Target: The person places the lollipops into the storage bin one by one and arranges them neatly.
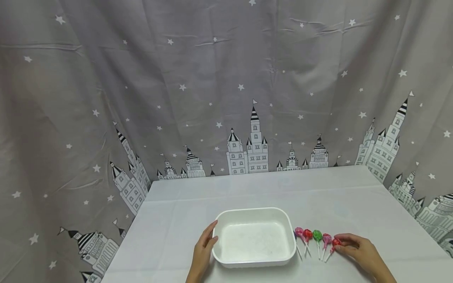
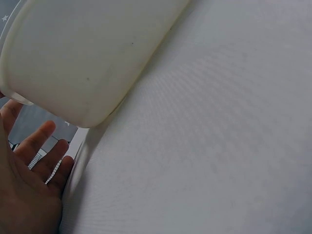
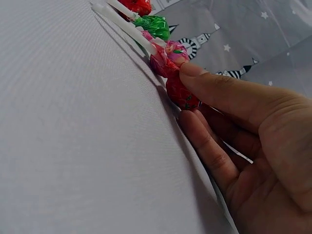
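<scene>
A white plastic tray (image 1: 255, 262) lies on the table in the head view. My left hand (image 1: 202, 248) rests at its left side, fingertips at the rim; in the left wrist view the other fingers are spread and fairly straight beside the tray's outer wall (image 2: 92, 53). My right hand (image 1: 364, 253) pinches the wrapped head of a red lollipop (image 3: 181, 92) between thumb and fingers, its white stick pointing down and left in the head view. This is the rightmost of a row, beside a pink lollipop (image 1: 326, 238) and a green lollipop (image 1: 317, 236).
Farther left in the row lie another red lollipop (image 1: 307, 234) and a pink lollipop (image 1: 299, 231), close to the tray's right edge. A dark-headed one is partly hidden there. A white cloth covers the table (image 1: 170, 228); a grey curtain (image 1: 198, 78) with castles and stars hangs behind.
</scene>
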A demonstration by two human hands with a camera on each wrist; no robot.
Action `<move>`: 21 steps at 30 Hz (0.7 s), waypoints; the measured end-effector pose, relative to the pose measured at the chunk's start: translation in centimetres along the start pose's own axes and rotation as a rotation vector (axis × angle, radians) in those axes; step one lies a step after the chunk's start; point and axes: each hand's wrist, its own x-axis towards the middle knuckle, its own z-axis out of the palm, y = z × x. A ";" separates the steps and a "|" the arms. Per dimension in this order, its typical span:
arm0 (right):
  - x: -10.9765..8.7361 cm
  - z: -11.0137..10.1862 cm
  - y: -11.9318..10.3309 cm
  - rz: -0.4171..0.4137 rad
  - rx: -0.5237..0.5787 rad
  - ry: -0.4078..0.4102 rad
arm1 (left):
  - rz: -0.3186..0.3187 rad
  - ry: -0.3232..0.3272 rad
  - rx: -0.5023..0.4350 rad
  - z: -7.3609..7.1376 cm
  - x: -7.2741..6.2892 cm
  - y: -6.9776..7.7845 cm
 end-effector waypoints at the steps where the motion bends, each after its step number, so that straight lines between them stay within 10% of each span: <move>1: 0.0 0.0 0.0 -0.002 0.008 0.000 | 0.001 0.003 0.001 0.0 0.0 0.0; 13: -0.1 0.1 0.2 -0.025 0.024 -0.001 | -0.026 -0.024 -0.033 -0.4 -0.8 3.7; 21: -0.2 -0.5 -0.5 -0.098 0.030 -0.006 | 0.003 -0.007 -0.013 -0.2 -0.4 1.9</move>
